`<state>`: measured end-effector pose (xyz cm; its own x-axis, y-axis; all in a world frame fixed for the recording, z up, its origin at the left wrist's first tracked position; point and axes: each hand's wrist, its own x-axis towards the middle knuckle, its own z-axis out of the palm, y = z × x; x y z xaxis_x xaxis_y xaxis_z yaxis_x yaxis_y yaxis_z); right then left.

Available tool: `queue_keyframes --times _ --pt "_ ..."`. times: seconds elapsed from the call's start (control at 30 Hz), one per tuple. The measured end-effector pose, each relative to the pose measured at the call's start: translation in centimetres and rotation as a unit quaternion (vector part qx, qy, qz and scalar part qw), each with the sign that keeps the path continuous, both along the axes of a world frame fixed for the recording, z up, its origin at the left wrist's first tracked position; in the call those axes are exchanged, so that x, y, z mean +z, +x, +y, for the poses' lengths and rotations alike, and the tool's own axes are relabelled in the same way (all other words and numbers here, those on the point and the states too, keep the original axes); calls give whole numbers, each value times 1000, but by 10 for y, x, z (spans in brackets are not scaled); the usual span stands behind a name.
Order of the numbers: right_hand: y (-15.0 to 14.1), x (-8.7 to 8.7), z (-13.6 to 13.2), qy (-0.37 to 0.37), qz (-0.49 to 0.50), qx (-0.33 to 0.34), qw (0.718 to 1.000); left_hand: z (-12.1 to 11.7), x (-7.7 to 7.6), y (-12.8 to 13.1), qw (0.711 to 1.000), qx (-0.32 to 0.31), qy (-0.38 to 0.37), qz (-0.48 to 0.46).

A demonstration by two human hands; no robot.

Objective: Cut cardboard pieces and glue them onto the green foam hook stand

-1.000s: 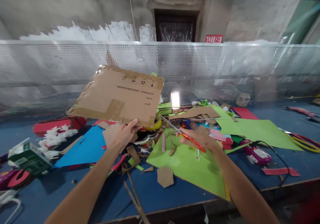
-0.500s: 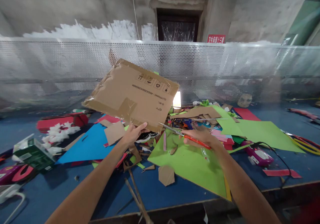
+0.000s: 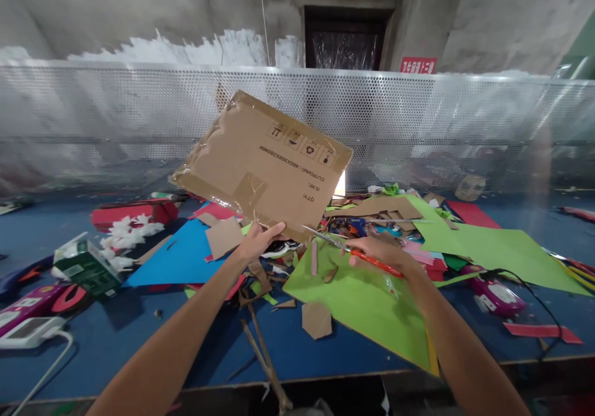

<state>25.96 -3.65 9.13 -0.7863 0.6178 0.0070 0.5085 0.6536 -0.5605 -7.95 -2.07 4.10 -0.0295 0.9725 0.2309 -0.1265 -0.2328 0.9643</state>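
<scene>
A brown cardboard sheet (image 3: 260, 162), printed with upside-down packing marks and edged with clear tape, is tilted up over the table. My left hand (image 3: 258, 240) grips its lower edge, thumb on the printed face. In my right hand (image 3: 379, 252) is a pair of scissors (image 3: 372, 262) with red handles. The blades point left, and their tip is at the cardboard's lower right corner; whether they are cutting into it I cannot tell. Beneath my hands lie a green sheet (image 3: 353, 304), a blue sheet (image 3: 171, 255) and a small cardboard hexagon (image 3: 317, 320).
A blue table (image 3: 334, 363) carries paper and cardboard scraps. On the left are a green box (image 3: 86, 267), white paper flowers (image 3: 132, 233) and a white cable (image 3: 65, 354). A purple power strip (image 3: 497, 295) with a black cord lies right. A perforated metal screen (image 3: 418, 124) stands behind.
The whole view has shifted, so the scene sits farther right in the picture. The cardboard and scissors keep nearly the same position relative to each other, both still held.
</scene>
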Motion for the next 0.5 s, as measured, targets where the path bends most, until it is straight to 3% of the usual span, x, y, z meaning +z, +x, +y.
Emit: queue_keyframes --times 0.5 --pt "-7 3 -5 3 -20 -43 999 -8 12 -2 999 -10 -19 38"
